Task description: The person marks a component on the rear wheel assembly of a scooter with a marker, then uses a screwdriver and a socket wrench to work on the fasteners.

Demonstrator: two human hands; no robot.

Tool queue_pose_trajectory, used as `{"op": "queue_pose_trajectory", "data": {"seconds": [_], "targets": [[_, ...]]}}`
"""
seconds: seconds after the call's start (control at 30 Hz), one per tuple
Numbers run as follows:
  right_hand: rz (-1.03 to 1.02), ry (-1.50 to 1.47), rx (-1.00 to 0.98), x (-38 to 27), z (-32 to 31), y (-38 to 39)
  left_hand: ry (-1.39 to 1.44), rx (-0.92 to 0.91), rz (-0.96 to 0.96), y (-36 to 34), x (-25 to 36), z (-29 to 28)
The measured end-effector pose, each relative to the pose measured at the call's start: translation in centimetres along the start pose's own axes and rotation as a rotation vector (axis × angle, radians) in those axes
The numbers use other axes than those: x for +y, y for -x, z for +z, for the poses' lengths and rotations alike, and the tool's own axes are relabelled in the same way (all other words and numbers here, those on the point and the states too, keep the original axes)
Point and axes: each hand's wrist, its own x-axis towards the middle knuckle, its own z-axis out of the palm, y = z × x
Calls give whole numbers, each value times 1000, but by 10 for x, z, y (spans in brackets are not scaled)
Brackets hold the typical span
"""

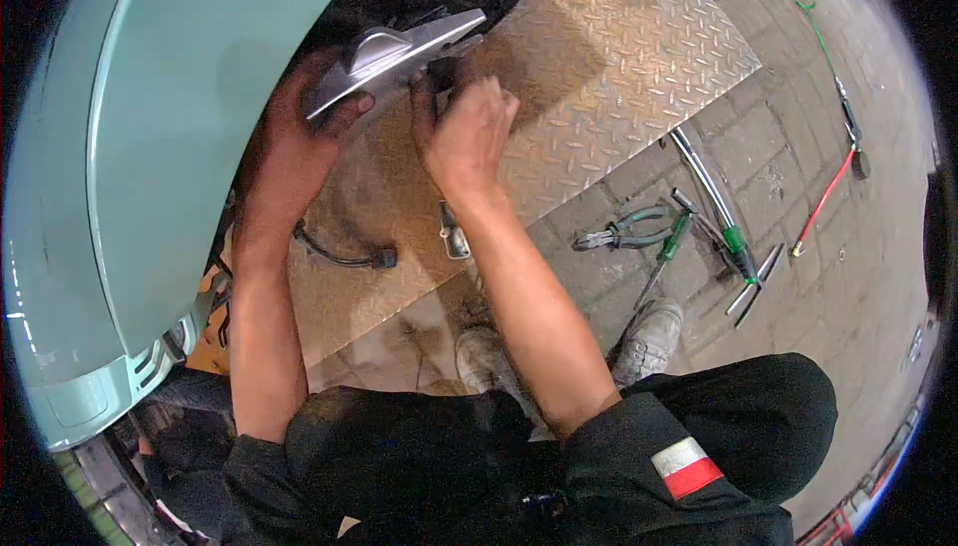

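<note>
Left hand (299, 127) grip closed under silver metal bracket (394, 55), holding it beside pale green scooter body (150, 147) | right hand (467, 132) fingers curled at bracket's right end, whether clamped cannot tell | both above checker plate (619, 67) near its far edge | pliers (619, 237), screwdriver (667, 252) on brick floor (798, 286) off plate's right edge

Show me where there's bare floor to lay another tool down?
The checker plate lies bare right of the right hand. Paving right of the red cable is open too. Between them it is crowded: pliers, green-handled screwdriver, chrome bar.
</note>
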Motion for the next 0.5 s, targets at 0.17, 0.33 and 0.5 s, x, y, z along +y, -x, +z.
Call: {"op": "queue_pose_trajectory", "data": {"seconds": [0.17, 0.33, 0.5], "targets": [[77, 10, -91, -9, 0, -6, 45, -16, 75, -2, 0, 0], [369, -26, -371, -8, -12, -23, 120, -36, 27, -1, 3, 0], [22, -27, -91, -3, -18, -11, 58, -26, 30, -1, 3, -4]]}}
